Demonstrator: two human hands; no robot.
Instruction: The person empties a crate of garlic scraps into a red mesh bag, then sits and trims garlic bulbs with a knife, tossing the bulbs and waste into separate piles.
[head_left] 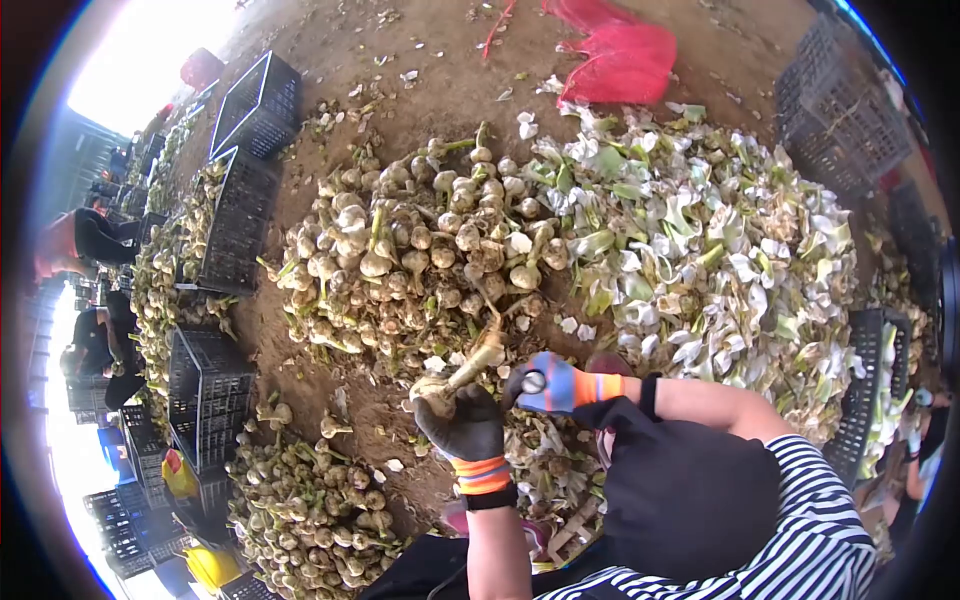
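My left hand (462,428), in a dark-palmed glove with an orange cuff, is closed around a garlic bulb (432,392). The bulb's long stem (478,360) points up and to the right. Close beside it, my right hand (553,384), in a blue and orange glove, is closed with its knuckles up. A small round metal piece (534,382) shows at its fingers; the rest of whatever it holds is hidden. Beyond both hands lies a large heap of garlic bulbs (410,250), some with stems. A smaller pile of garlic (310,510) sits at lower left.
A wide heap of pale peelings and cut leaves (700,260) spreads at right. Black crates stand at left (235,220), lower left (208,390) and far right (845,120). A red mesh bag (620,60) lies on the dirt floor. Other people (95,340) are at far left.
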